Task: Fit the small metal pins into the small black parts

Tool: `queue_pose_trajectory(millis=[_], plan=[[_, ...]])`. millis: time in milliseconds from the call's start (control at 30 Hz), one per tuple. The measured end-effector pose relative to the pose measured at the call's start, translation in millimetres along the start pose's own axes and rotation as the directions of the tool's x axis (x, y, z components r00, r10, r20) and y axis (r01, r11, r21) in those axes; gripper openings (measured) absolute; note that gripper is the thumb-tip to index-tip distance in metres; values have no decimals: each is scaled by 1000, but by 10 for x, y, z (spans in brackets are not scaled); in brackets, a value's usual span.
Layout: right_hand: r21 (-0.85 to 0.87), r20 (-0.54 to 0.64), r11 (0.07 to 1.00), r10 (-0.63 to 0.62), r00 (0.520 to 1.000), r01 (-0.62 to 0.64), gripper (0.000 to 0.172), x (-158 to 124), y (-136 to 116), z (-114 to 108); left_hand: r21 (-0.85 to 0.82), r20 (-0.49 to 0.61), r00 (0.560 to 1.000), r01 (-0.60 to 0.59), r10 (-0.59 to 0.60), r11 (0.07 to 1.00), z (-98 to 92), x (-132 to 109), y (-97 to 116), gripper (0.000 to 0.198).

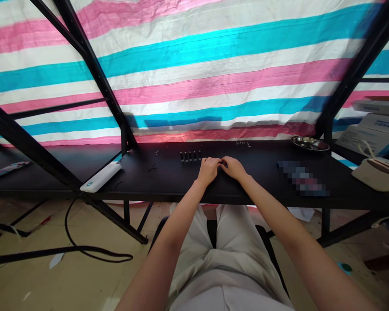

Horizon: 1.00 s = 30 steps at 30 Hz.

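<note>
No legible txt or nos.

Five pegs (190,156) stand in the way just beyond and left of your left hand (209,169), while desk (261,168) lies open from your right hand (233,167) to a blurred item (303,178), its height hard to judge.

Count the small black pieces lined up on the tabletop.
5, in one row: leftmost piece, second piece, middle piece, fourth piece, rightmost piece nearest the left hand. More may be hidden there.
</note>
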State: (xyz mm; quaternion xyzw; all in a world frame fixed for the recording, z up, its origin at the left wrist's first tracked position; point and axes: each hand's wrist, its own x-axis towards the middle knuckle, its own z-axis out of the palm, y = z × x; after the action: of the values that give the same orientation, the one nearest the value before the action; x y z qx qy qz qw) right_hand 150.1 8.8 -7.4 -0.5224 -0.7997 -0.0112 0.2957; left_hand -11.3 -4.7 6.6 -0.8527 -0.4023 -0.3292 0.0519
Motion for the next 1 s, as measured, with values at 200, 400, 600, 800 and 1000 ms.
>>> queue_pose_trajectory(millis=[200,400,600,800,1000], plan=[[52,-19,999,5,1000,-4,17,-7,5,8,-1,-19,1000,-9,9,1000,-4,0,-6,19],[130,-51,991,-20,999,26,19,-25,8,-3,-31,-63,998,-7,5,999,15,-7,-21,18],[315,-123,949,23,992,17,21,19,23,74,-220,-267,952,88,-147,971,11,0,-76,22],[408,-30,902,169,985,-142,22,292,-56,253,-585,-492,615,290,-616,757,-92,0,-258,19],[184,159,915,333,929,-359,12,640,-306,447,-691,-474,520,281,-711,666,-132,-18,-291,17]])
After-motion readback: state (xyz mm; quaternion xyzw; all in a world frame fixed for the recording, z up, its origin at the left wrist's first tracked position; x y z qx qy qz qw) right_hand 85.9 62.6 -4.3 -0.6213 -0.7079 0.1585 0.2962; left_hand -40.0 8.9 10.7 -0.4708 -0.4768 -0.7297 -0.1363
